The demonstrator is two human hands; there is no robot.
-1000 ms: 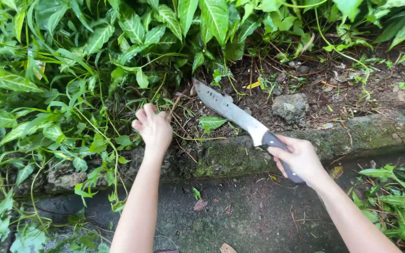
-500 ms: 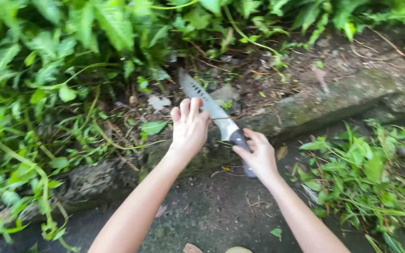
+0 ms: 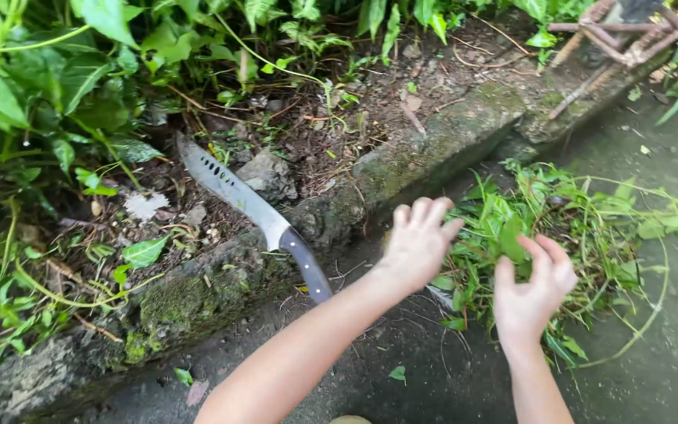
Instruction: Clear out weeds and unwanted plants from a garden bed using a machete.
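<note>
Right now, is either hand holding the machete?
No: the machete lies on the mossy curb, and both open hands reach toward the cut weeds.
</note>
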